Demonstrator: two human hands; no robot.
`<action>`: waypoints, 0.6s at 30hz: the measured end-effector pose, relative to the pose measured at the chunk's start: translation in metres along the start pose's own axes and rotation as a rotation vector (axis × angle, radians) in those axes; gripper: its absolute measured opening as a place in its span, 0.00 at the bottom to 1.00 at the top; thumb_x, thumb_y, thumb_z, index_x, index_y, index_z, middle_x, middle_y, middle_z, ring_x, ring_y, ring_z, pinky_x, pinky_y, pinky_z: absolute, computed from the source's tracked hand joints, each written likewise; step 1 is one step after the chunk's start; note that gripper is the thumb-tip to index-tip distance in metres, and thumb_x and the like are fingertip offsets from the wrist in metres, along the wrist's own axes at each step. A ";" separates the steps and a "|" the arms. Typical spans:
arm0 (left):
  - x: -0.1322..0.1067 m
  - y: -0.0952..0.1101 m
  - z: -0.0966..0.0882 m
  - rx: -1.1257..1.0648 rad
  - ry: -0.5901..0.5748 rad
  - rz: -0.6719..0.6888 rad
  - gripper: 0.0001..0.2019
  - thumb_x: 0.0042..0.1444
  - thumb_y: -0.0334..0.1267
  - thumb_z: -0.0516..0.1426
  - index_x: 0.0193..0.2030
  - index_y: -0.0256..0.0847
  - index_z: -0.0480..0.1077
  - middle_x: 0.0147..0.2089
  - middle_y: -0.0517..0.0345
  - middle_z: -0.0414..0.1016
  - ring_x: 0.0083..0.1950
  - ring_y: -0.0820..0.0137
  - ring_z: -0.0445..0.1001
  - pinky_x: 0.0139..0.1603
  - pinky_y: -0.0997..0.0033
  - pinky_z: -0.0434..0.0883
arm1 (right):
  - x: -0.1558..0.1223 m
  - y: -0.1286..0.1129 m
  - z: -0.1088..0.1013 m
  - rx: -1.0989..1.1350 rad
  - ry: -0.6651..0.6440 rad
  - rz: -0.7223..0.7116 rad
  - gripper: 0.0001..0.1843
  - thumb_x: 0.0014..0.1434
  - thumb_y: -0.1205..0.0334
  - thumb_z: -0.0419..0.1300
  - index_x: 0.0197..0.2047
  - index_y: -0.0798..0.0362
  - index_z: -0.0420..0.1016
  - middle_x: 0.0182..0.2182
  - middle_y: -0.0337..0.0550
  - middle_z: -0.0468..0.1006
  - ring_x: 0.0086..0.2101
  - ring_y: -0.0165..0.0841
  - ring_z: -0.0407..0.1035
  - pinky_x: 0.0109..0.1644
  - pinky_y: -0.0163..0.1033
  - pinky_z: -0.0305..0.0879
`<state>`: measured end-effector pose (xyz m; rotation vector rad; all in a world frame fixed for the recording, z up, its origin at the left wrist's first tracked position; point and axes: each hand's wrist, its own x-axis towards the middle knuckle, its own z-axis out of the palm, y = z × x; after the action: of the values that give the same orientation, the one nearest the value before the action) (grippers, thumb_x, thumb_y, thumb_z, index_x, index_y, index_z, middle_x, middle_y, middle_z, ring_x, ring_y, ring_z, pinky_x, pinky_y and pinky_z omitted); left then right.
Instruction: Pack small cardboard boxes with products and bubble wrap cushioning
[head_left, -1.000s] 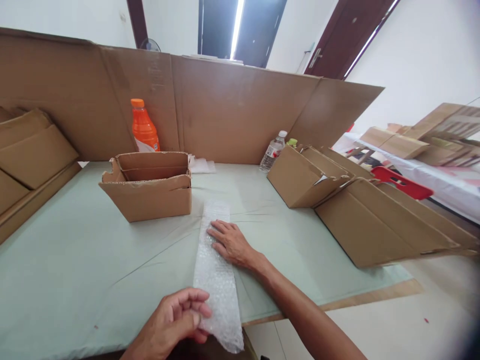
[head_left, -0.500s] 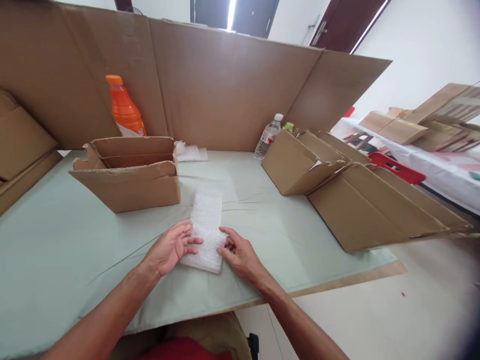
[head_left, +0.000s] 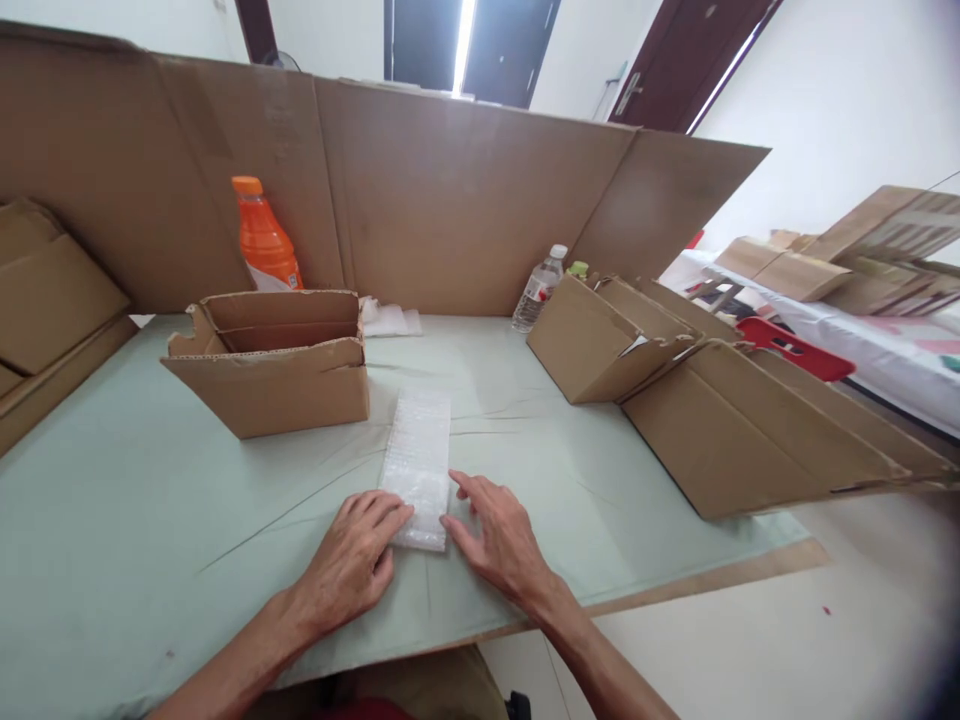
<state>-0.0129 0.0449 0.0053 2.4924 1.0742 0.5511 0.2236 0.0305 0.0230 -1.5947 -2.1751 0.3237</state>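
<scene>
Pressing a folded bubble-wrap strip flat on the desk: left hand and right hand, both spread open and grasping nothing, rest fingertips on its near end. The fold looks complete; the strip lies outside the open cardboard box just beyond.

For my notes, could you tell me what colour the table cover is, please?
Pale green table cover, head view.

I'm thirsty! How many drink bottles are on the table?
2. An orange bottle stands behind the open cardboard box on the left; a clear water bottle stands near the tilted box. A green cap beside it may be a third, mostly hidden.
</scene>
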 end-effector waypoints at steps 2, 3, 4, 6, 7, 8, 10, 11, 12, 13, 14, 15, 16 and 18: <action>0.003 -0.001 0.002 0.005 0.010 0.002 0.27 0.51 0.22 0.51 0.59 0.39 0.69 0.56 0.46 0.75 0.58 0.55 0.69 0.58 0.50 0.67 | -0.009 -0.005 -0.003 0.020 0.004 -0.130 0.30 0.58 0.60 0.64 0.63 0.52 0.66 0.57 0.56 0.74 0.53 0.46 0.70 0.55 0.51 0.65; 0.004 -0.001 0.003 0.000 0.018 0.000 0.27 0.51 0.21 0.51 0.58 0.39 0.70 0.55 0.46 0.75 0.57 0.55 0.69 0.57 0.50 0.67 | -0.012 -0.007 -0.002 0.030 -0.015 -0.187 0.30 0.56 0.60 0.65 0.62 0.52 0.66 0.60 0.56 0.72 0.56 0.47 0.67 0.56 0.53 0.64; 0.004 -0.001 0.003 -0.011 0.028 -0.011 0.26 0.52 0.21 0.50 0.57 0.39 0.71 0.54 0.47 0.76 0.56 0.55 0.70 0.57 0.51 0.68 | -0.013 -0.010 0.001 0.039 -0.035 -0.223 0.29 0.56 0.62 0.64 0.61 0.51 0.68 0.60 0.55 0.72 0.56 0.47 0.67 0.56 0.53 0.64; 0.004 0.000 0.003 -0.049 0.059 -0.064 0.25 0.53 0.21 0.49 0.56 0.39 0.72 0.51 0.47 0.78 0.53 0.56 0.72 0.55 0.52 0.69 | -0.014 -0.012 0.009 0.078 -0.033 -0.219 0.22 0.58 0.66 0.61 0.56 0.51 0.71 0.53 0.51 0.78 0.51 0.45 0.71 0.53 0.52 0.66; 0.003 0.001 0.002 -0.082 0.074 -0.101 0.24 0.55 0.22 0.48 0.55 0.40 0.73 0.50 0.47 0.79 0.52 0.56 0.74 0.54 0.53 0.69 | -0.014 -0.013 0.013 0.115 -0.013 -0.192 0.18 0.60 0.68 0.59 0.54 0.51 0.73 0.48 0.48 0.80 0.47 0.42 0.72 0.51 0.50 0.68; 0.002 0.002 0.000 -0.126 0.082 -0.141 0.24 0.56 0.23 0.48 0.55 0.40 0.73 0.50 0.47 0.80 0.51 0.57 0.75 0.54 0.54 0.69 | -0.014 -0.013 0.017 0.161 0.010 -0.159 0.16 0.62 0.69 0.57 0.53 0.50 0.73 0.44 0.46 0.82 0.44 0.40 0.74 0.49 0.48 0.69; 0.000 0.004 -0.007 -0.240 0.064 -0.229 0.24 0.58 0.26 0.48 0.60 0.40 0.70 0.50 0.48 0.80 0.49 0.59 0.77 0.53 0.57 0.71 | -0.017 -0.013 0.020 0.232 0.066 -0.109 0.16 0.64 0.68 0.56 0.54 0.49 0.73 0.43 0.44 0.82 0.41 0.37 0.75 0.47 0.45 0.70; 0.000 0.006 -0.011 -0.298 0.043 -0.274 0.24 0.59 0.28 0.49 0.62 0.40 0.68 0.49 0.48 0.80 0.47 0.60 0.78 0.51 0.59 0.71 | -0.020 -0.013 0.019 0.234 0.108 -0.101 0.17 0.64 0.67 0.56 0.55 0.49 0.71 0.45 0.45 0.82 0.42 0.37 0.75 0.48 0.45 0.70; 0.000 0.007 -0.014 -0.347 0.020 -0.319 0.26 0.60 0.30 0.49 0.65 0.40 0.66 0.49 0.49 0.80 0.44 0.61 0.79 0.49 0.60 0.72 | -0.024 -0.014 0.017 0.210 0.157 -0.102 0.18 0.64 0.66 0.57 0.58 0.49 0.70 0.48 0.47 0.80 0.45 0.39 0.74 0.50 0.45 0.70; 0.001 0.007 -0.017 -0.382 0.003 -0.362 0.27 0.59 0.31 0.50 0.67 0.40 0.64 0.48 0.49 0.80 0.41 0.62 0.79 0.47 0.61 0.72 | -0.028 -0.016 0.015 0.166 0.208 -0.111 0.20 0.64 0.66 0.57 0.59 0.49 0.68 0.51 0.50 0.78 0.49 0.40 0.73 0.51 0.47 0.69; 0.003 0.008 -0.018 -0.402 -0.006 -0.399 0.28 0.59 0.32 0.50 0.67 0.39 0.63 0.47 0.50 0.80 0.38 0.63 0.78 0.45 0.62 0.73 | -0.031 -0.018 0.012 0.114 0.242 -0.131 0.21 0.64 0.66 0.57 0.60 0.50 0.67 0.54 0.52 0.76 0.52 0.42 0.71 0.53 0.48 0.68; 0.005 0.007 -0.019 -0.412 -0.004 -0.425 0.29 0.58 0.32 0.51 0.68 0.40 0.62 0.47 0.50 0.80 0.37 0.64 0.78 0.45 0.62 0.73 | -0.032 -0.021 0.010 0.066 0.246 -0.162 0.22 0.64 0.66 0.57 0.61 0.50 0.67 0.57 0.53 0.74 0.54 0.44 0.69 0.54 0.50 0.67; 0.007 0.007 -0.018 -0.413 0.005 -0.441 0.29 0.58 0.32 0.52 0.68 0.40 0.63 0.47 0.51 0.80 0.37 0.64 0.78 0.45 0.62 0.73 | -0.032 -0.024 0.009 0.024 0.214 -0.199 0.22 0.63 0.67 0.57 0.61 0.50 0.67 0.58 0.54 0.72 0.56 0.45 0.67 0.55 0.52 0.66; 0.011 0.005 -0.015 -0.368 0.040 -0.442 0.29 0.57 0.31 0.52 0.67 0.41 0.64 0.48 0.50 0.79 0.40 0.62 0.78 0.47 0.61 0.73 | -0.026 -0.028 0.012 -0.036 0.095 -0.277 0.23 0.61 0.68 0.58 0.59 0.51 0.68 0.59 0.54 0.72 0.57 0.47 0.66 0.55 0.54 0.64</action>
<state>-0.0106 0.0531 0.0229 1.8635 1.3482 0.5997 0.2015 -0.0022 0.0193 -1.2752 -2.3003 0.1224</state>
